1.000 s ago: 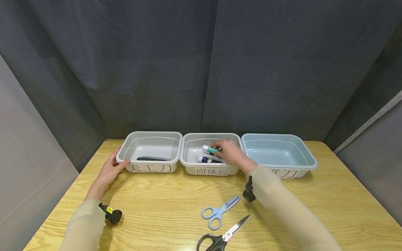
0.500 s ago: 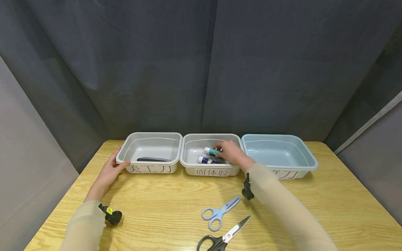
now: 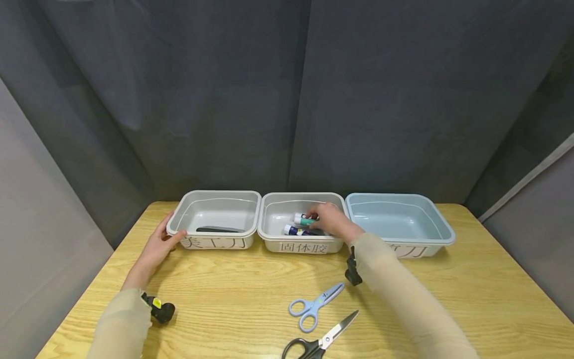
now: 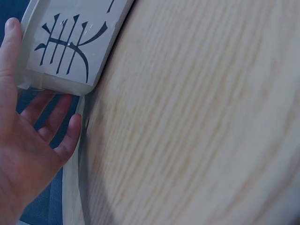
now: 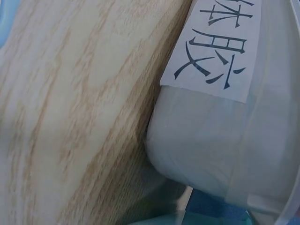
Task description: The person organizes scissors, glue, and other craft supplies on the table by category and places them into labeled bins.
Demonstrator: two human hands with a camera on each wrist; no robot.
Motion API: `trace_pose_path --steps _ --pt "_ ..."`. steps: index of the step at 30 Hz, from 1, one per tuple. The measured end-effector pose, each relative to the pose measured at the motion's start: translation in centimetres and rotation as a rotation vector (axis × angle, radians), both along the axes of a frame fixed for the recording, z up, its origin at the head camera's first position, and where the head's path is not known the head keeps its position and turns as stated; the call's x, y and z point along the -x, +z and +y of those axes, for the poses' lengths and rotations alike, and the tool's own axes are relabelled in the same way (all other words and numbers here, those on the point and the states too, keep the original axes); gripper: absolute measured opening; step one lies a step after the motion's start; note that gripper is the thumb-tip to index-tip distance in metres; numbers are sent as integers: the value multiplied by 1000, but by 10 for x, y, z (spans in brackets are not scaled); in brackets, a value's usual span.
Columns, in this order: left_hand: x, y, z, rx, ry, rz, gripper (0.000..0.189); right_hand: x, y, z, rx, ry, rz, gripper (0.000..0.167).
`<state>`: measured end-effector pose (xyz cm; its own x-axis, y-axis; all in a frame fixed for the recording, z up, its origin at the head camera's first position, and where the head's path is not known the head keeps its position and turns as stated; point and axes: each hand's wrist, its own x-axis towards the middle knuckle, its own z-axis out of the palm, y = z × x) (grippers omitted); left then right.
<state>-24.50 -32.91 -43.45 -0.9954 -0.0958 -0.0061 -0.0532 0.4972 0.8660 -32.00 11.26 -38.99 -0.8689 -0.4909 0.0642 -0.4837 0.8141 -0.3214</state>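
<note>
we take the step in hand to be laying the green-and-white stick (image 3: 308, 222) in the middle bin (image 3: 271, 244), just behind the navy stick (image 3: 293, 230); the fingers of our right hand (image 3: 333, 223) pinch it. our left hand (image 3: 158, 248) rests at the corner of the left bin (image 3: 216, 210), fingers loosely spread. next, we judge, calls for releasing gently and lifting clear; the blue scissors (image 3: 318, 302) and black-handled scissors (image 3: 327, 340) lie on the desk (image 3: 233, 294), seemingly unsorted.

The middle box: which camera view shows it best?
Head view: the middle box shows its whole label and inside, though the right hand covers part. Right wrist view: only one end and part of the label. Left wrist view: nothing.
</note>
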Motion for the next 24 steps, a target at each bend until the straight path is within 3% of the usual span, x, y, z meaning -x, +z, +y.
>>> trace_pose_path --steps 13,24 --pt "1 5 5 11 -8 8 78 3 0 -1 -22 4 21 29" --pt "0 6 6 32 -32 34 78 -8 8 5 38 -18 -11 24"
